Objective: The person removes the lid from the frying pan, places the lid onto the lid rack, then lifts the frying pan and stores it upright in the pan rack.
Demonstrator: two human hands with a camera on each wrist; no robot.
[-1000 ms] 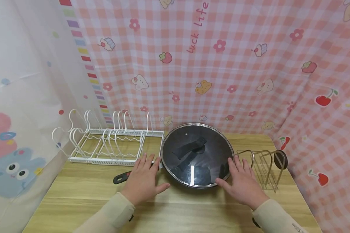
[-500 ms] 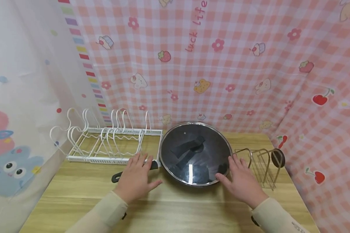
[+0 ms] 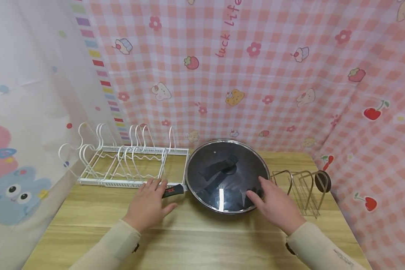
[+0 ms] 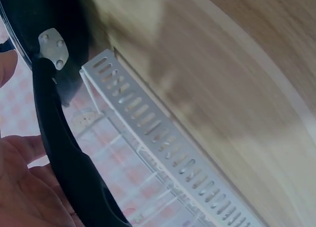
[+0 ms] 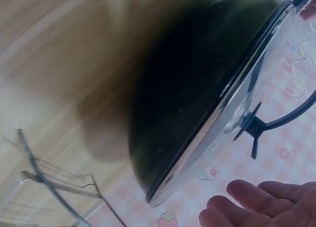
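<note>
A black wok with a long black handle stands on the wooden table. Its steel-rimmed glass lid is on top and bears a black angled lid handle. In the head view my left hand is over the outer part of the wok handle, fingers spread and straight, thumb out to the side. The left wrist view has that handle running across in front of my palm. My right hand is at the lid's right edge, fingers extended and holding nothing; the right wrist view shows the fingers apart from the rim.
A white wire rack with upright loops is to the left, close to the wok handle. On the right stands a small bronze-coloured wire rack with a dark round piece at its end. A pink checked curtain hangs behind the table.
My left hand has moved left along the wok handle, uncovering its inner part. My right hand has shifted slightly left over the lid's edge. The wok stays in place.
</note>
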